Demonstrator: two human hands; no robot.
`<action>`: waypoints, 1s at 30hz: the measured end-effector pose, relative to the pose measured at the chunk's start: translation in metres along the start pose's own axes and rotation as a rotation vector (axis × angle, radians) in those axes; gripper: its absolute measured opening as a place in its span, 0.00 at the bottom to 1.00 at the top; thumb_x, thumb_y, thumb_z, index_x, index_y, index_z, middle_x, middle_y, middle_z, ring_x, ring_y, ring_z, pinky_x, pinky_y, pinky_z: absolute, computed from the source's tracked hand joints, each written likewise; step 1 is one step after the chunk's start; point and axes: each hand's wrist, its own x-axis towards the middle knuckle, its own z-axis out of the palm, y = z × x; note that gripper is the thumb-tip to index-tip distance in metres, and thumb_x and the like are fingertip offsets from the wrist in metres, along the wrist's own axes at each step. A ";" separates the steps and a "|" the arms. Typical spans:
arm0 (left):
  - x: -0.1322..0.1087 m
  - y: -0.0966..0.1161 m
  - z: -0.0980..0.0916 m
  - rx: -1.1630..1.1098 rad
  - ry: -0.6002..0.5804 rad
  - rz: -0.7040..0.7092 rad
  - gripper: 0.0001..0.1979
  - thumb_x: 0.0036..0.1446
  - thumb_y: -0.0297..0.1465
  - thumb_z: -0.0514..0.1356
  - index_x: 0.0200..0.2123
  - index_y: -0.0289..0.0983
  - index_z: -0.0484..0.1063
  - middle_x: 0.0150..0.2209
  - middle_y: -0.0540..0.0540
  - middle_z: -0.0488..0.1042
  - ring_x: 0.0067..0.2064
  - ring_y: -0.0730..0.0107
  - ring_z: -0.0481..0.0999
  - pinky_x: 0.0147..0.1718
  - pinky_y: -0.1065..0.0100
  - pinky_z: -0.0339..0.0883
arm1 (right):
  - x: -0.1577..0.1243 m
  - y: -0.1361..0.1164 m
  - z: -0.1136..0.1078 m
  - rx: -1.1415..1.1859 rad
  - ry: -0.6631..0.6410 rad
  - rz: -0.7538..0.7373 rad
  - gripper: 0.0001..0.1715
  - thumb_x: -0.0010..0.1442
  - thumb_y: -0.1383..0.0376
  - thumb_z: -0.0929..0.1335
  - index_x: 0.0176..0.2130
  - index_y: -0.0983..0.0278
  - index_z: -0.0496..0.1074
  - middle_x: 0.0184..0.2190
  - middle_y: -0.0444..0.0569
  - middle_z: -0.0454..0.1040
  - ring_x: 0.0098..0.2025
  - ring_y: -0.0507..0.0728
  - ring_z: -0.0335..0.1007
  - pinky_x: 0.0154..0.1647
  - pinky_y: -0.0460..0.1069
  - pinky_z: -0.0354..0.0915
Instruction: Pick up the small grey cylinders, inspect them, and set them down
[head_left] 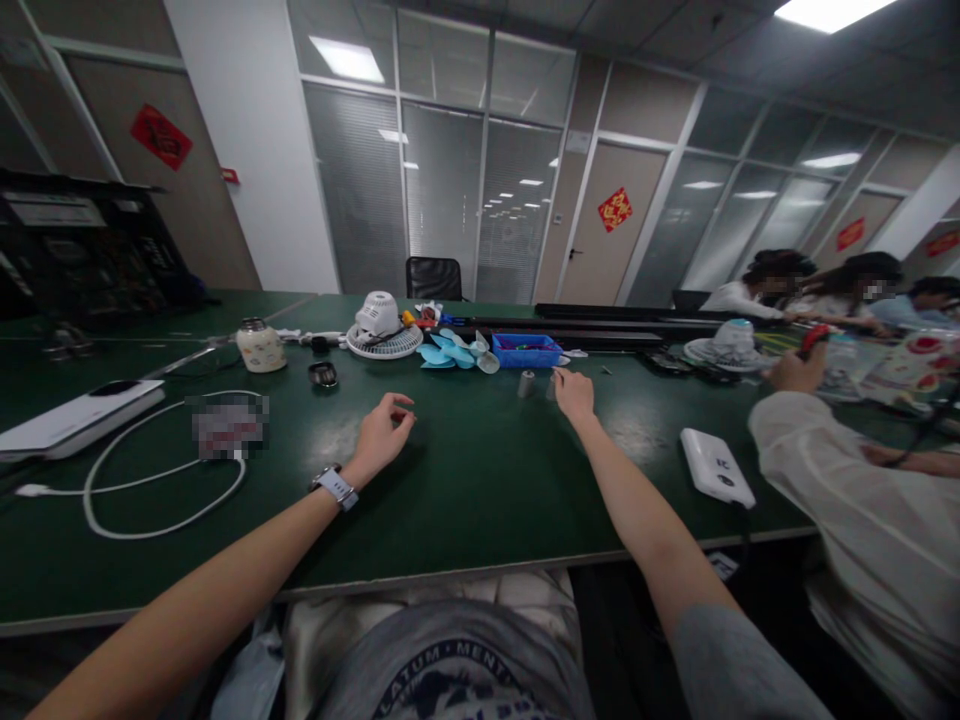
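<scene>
My left hand (384, 435), a watch on its wrist, rests above the green table (465, 490) with curved fingers apart and nothing in them. Farther forward, my right hand (574, 394) has its fingers closed at a small grey cylinder (551, 388), which is blurred and partly covered by the hand. Just left of it a similar metal cylinder (527, 384) stands upright on the table. Behind both is a blue tray (526, 350) with small parts inside. Light blue fan blades (450, 350) lie beside the tray.
A white fan head (379, 325), a patterned jar (261, 346) and a black round part (322, 375) stand left. A white cable (94, 500) loops near a laptop-like white slab (82, 415). Right are a white power bank (717, 467) and a co-worker's sleeve (847, 470).
</scene>
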 end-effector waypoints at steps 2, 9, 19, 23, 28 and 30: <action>0.001 -0.002 0.001 0.004 -0.002 -0.002 0.14 0.55 0.37 0.56 0.45 0.40 0.66 0.36 0.46 0.79 0.35 0.63 0.78 0.36 0.64 0.68 | 0.004 0.002 0.003 0.008 0.032 0.043 0.23 0.67 0.63 0.56 0.52 0.65 0.72 0.42 0.59 0.77 0.44 0.63 0.73 0.47 0.54 0.61; 0.002 -0.002 0.001 0.035 -0.019 -0.031 0.16 0.54 0.38 0.56 0.45 0.40 0.66 0.36 0.46 0.79 0.35 0.63 0.78 0.34 0.65 0.68 | 0.010 0.005 0.009 0.204 0.041 0.140 0.17 0.65 0.63 0.61 0.49 0.64 0.72 0.42 0.53 0.78 0.44 0.59 0.74 0.46 0.50 0.63; 0.001 0.001 -0.001 0.040 -0.021 -0.034 0.16 0.54 0.39 0.55 0.45 0.40 0.67 0.36 0.47 0.79 0.31 0.65 0.76 0.33 0.66 0.67 | 0.010 0.002 0.004 0.149 -0.010 0.171 0.18 0.65 0.63 0.60 0.48 0.63 0.75 0.43 0.55 0.78 0.45 0.60 0.74 0.46 0.50 0.62; 0.001 0.001 -0.002 0.032 -0.035 -0.046 0.16 0.54 0.38 0.55 0.45 0.40 0.67 0.37 0.47 0.79 0.33 0.64 0.77 0.34 0.65 0.67 | 0.007 0.001 0.003 0.119 -0.025 0.173 0.19 0.65 0.63 0.60 0.49 0.62 0.75 0.43 0.56 0.78 0.45 0.60 0.73 0.46 0.50 0.62; 0.001 -0.002 -0.001 0.025 -0.040 -0.040 0.16 0.54 0.39 0.56 0.45 0.40 0.67 0.37 0.47 0.79 0.34 0.64 0.77 0.34 0.65 0.67 | 0.002 0.001 0.003 0.100 -0.020 0.160 0.21 0.65 0.61 0.59 0.49 0.62 0.75 0.46 0.57 0.76 0.47 0.61 0.71 0.49 0.53 0.60; 0.001 -0.002 -0.001 0.023 -0.043 -0.034 0.16 0.54 0.39 0.56 0.45 0.40 0.67 0.37 0.47 0.78 0.35 0.63 0.78 0.34 0.65 0.67 | -0.001 0.000 0.005 0.074 0.044 0.110 0.22 0.64 0.58 0.60 0.50 0.62 0.74 0.54 0.58 0.70 0.54 0.63 0.65 0.54 0.56 0.57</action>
